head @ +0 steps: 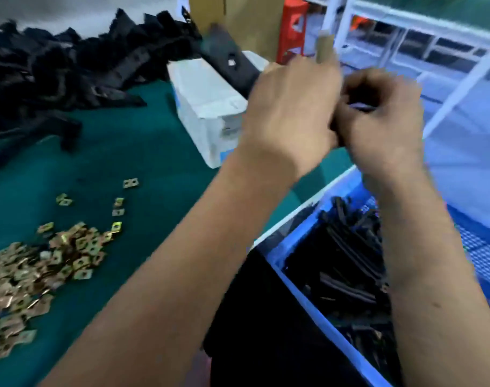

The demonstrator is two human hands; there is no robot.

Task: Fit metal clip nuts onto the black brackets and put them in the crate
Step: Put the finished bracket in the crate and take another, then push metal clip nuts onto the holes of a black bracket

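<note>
My left hand [291,107] and my right hand [383,121] are raised together above the table edge. They grip one black bracket [228,60], whose long end sticks out up and to the left of my left hand. Motion blur hides any clip nut between the fingers. A heap of brass-coloured clip nuts [28,269] lies on the green table at the lower left. More loose black brackets [51,68] are piled at the back left. The blue crate [301,296] at the lower right holds several black brackets [347,261].
A white cardboard box [207,107] stands on the green mat [143,152] just left of my hands. Behind it are a brown carton [244,18] and a red object [291,29]. A white metal rack [461,79] fills the right side.
</note>
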